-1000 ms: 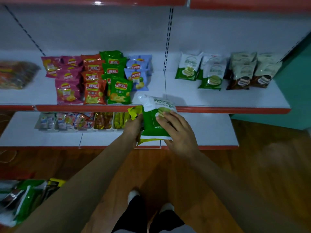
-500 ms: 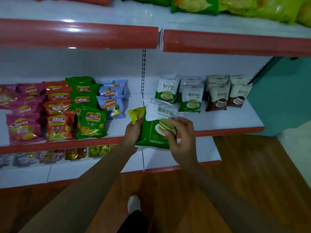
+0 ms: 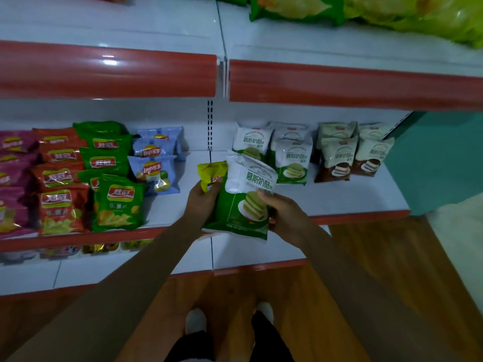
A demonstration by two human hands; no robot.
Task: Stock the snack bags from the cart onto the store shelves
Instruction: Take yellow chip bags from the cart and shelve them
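Note:
I hold a green-and-white bread bag (image 3: pixel 241 202) in front of the middle shelf (image 3: pixel 352 202). My right hand (image 3: pixel 283 218) grips the bag's right edge with its thumb on the front. Behind that bag is a yellow snack bag (image 3: pixel 210 172), and my left hand (image 3: pixel 202 202) grips both at their left side. Matching green-and-white bags (image 3: pixel 291 159) stand on the shelf just behind, with brown-and-white bags (image 3: pixel 337 159) to their right. The cart is out of view.
Pink, red, green and blue chip bags (image 3: pixel 117 202) fill the left half of the middle shelf. A red-edged upper shelf (image 3: pixel 339 84) with large green and yellow bags (image 3: pixel 366 9) overhangs. The lower shelf (image 3: pixel 235 253) holds small packets at left. Wooden floor lies below.
The view rose from the lower shelves to the middle and upper ones. Both hands lifted the bags up to middle-shelf height, closer to the matching green-and-white bags. The cart dropped out of view.

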